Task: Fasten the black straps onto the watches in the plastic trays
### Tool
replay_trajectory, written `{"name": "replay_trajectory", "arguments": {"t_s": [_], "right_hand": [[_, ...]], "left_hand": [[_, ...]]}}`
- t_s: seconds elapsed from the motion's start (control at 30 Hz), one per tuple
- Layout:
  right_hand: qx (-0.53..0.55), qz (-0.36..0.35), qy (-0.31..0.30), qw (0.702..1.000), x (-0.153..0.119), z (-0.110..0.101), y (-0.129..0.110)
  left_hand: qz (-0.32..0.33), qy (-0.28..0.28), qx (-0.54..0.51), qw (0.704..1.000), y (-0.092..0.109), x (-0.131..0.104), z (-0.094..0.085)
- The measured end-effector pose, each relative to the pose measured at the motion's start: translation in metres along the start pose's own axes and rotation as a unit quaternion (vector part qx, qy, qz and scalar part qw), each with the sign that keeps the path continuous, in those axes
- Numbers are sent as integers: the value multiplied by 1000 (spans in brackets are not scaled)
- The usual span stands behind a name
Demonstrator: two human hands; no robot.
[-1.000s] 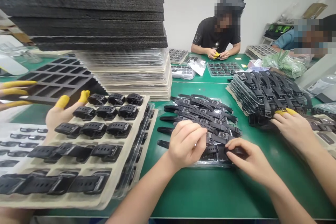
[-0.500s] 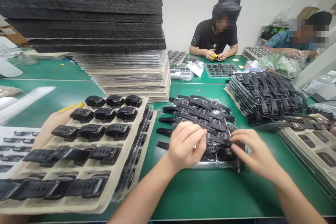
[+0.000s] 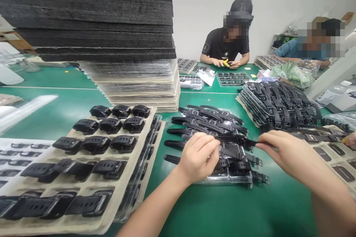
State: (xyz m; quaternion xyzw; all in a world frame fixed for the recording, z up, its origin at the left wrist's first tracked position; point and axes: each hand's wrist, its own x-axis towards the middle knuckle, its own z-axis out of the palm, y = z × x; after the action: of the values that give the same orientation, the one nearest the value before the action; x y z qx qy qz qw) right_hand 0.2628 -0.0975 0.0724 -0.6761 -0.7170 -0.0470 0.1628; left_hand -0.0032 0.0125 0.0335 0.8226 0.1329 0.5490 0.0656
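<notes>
My left hand (image 3: 199,157) has its fingers curled over the left part of a black watch (image 3: 240,140) and its strap, above a clear plastic tray (image 3: 236,180). At the watch's right side, my right hand (image 3: 274,144) pinches the end of the strap between thumb and fingers. The strap stretches between both hands, with the watch face between them. Beneath lie rows of black watches (image 3: 213,123) with straps spread out to both sides. My left palm hides part of these rows.
Left stands a beige tray of looped watches (image 3: 96,142). Behind it, black foam sheets (image 3: 105,18) top a tall stack of trays (image 3: 144,85). Piled watches (image 3: 280,103) stand at right. A person (image 3: 226,50) sits opposite; another person (image 3: 292,50) sits farther right.
My right hand has moved right and closed on a strap end, and the watch is now stretched between my hands. The view has tilted slightly. A yellow-tipped finger has appeared at the right edge.
</notes>
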Motion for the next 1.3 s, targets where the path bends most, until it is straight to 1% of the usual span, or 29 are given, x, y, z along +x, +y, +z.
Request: {"name": "replay_trajectory", "arguments": {"t_s": [0.07,0.13,0.2,0.27,0.3,0.33,0.4,0.43,0.47,0.5,0.53,0.6,0.63,0.67,0.7,0.73,0.77,0.8,0.83,0.87,0.93,1.0,1.03,1.07,1.1,1.13,1.17,1.23,1.3], "right_hand": [[-5,-58,72,996,11,-20,-7],[32,-106,171,979,23,-33,-15],[108,-133,275,946,35,-39,-24],[200,-136,341,908,46,-36,-33],[244,-133,356,892,51,-32,-37],[282,-130,359,880,55,-27,-40],[339,-122,335,871,63,-15,-44],[358,-117,316,871,66,-9,-45],[366,-108,301,874,68,-4,-45],[360,-92,302,878,67,0,-46],[344,-69,327,878,64,3,-48],[322,-1,409,854,50,8,-56],[332,33,428,840,39,11,-62],[378,62,410,828,27,15,-69],[448,68,289,843,15,20,-76],[514,64,128,846,4,26,-84],[567,53,-25,822,-5,33,-92],[607,57,-129,782,-10,40,-98],[633,98,-158,751,-11,46,-102],[659,138,-166,720,-9,51,-105],[710,200,-158,656,1,56,-108],[757,214,-160,596,15,54,-107],[777,214,-144,575,22,52,-106],[792,216,-114,560,29,49,-105],[800,219,-75,553,35,46,-104],[801,223,-34,555,41,43,-103],[793,226,0,565,47,40,-101],[762,228,40,605,58,34,-95],[724,214,87,650,67,28,-87]], "left_hand": [[-29,-12,-21,999,-1,5,-1],[-70,-20,-32,997,-2,14,-3],[-123,-32,-42,991,-3,29,-5],[-193,-54,-101,974,-2,44,-6],[-230,-73,-162,957,-1,51,-6],[-262,-97,-239,930,1,57,-5],[-307,-152,-393,853,6,64,-1],[-326,-172,-449,814,8,66,2],[-347,-180,-487,781,10,66,5],[-371,-176,-508,757,11,65,7],[-396,-158,-516,743,12,64,9],[-438,-91,-515,731,10,62,11],[-452,-53,-515,726,9,62,11],[-461,-14,-519,720,7,62,12],[-467,19,-527,710,6,63,12],[-475,42,-540,694,5,63,12],[-483,54,-555,675,5,63,11],[-491,56,-569,657,5,63,11],[-497,52,-579,644,6,63,11],[-502,46,-584,636,7,62,10],[-502,48,-586,634,9,61,9],[-505,59,-586,631,11,61,9],[-507,65,-588,627,12,61,9],[-506,68,-590,625,13,61,10],[-504,67,-591,627,14,61,11],[-499,63,-590,632,15,61,12],[-492,56,-586,642,15,61,12],[-477,28,-562,675,15,62,12],[-466,-16,-521,715,12,62,9]]}}
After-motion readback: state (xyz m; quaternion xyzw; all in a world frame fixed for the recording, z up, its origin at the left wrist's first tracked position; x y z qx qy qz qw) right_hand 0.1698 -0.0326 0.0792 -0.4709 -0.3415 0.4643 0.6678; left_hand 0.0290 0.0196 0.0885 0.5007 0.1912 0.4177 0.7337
